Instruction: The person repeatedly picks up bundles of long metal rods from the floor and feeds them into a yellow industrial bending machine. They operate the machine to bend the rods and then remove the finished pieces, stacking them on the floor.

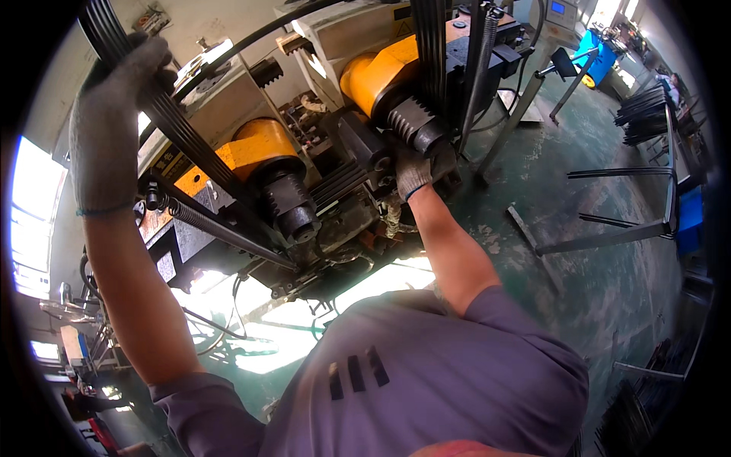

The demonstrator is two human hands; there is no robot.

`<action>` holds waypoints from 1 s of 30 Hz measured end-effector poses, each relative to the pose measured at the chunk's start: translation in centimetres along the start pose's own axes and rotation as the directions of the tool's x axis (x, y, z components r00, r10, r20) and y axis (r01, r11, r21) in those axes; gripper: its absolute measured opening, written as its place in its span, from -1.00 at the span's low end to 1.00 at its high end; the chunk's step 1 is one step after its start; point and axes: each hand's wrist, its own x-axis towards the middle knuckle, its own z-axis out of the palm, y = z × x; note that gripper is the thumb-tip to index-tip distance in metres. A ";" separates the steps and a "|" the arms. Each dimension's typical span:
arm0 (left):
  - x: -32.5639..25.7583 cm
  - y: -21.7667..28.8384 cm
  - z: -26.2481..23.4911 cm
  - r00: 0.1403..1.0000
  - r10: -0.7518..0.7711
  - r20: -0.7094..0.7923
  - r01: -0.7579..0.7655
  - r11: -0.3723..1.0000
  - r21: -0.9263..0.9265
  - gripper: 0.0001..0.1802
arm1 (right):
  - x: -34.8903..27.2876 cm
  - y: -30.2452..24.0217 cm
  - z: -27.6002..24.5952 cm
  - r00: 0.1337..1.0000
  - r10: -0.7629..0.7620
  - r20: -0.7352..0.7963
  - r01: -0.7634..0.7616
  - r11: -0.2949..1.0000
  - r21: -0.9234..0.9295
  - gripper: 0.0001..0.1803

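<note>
My left hand (114, 126), in a grey knit glove, is raised at the upper left, its fingers curled round a bundle of long black bars (190, 145). The bars slant down to the left ribbed dark cylinder (286, 196) of a bending machine, below a yellow arm (259, 148). My right hand (412, 172), also gloved, reaches in beneath the right ribbed cylinder (415, 126). Its fingers are hidden behind dark machine parts, so their grip is unclear. A second set of black bars (431, 46) rises by the right yellow arm (381, 76).
Coil springs (217, 228) flank the machine on both sides. At the right, a metal rack (609, 236) stands on the green floor with black bars on it. A control box (560, 14) and a blue machine (594, 57) are farther back. Cables hang below the machine.
</note>
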 end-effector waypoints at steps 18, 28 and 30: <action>-0.3 -3.6 -1.2 0.996 -0.069 -0.055 0.072 0.996 0.056 -0.60 | -0.8 -0.7 -1.2 0.990 -0.142 -0.001 0.137 0.961 -0.240 -0.73; -1.4 -7.0 -3.8 0.955 -0.019 0.297 0.054 0.992 -0.111 -0.53 | 0.4 3.1 -2.6 0.979 -0.157 0.127 0.190 0.930 -0.316 -0.74; -1.7 -5.1 -3.8 0.952 -0.169 0.257 0.214 0.964 -0.156 -0.54 | -0.3 2.7 -2.2 0.974 -0.153 0.165 0.199 0.926 -0.320 -0.75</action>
